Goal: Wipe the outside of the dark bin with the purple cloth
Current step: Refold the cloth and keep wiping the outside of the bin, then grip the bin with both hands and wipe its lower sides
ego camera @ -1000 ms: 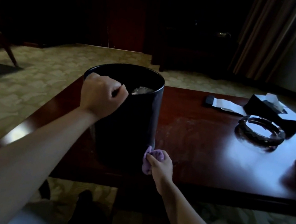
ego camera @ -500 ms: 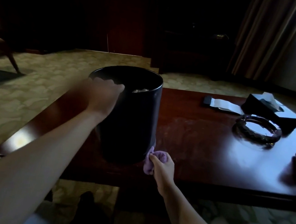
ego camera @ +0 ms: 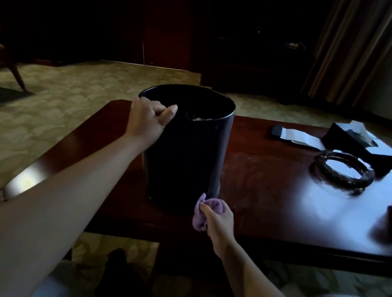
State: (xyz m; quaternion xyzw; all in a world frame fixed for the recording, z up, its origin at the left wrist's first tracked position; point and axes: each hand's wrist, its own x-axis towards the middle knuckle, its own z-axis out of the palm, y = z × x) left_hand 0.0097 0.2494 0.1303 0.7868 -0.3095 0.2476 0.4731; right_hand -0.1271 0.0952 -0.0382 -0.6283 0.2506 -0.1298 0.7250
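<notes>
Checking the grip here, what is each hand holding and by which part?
Left hand grips the dark bin by its rim. Right hand holds the bunched purple cloth at the bin's base.

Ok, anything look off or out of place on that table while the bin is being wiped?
Mainly the dark bin itself: it stands on the wooden table rather than the floor, steadied at the rim by the left hand while the right hand holds the purple cloth at its base. Pale smears mark the tabletop beside it. Nothing spilled.

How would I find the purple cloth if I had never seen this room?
Look at the dark red table, then the tall dark bin on it. At the bin's bottom, the right hand holds the purple cloth, the only purple thing.
</notes>
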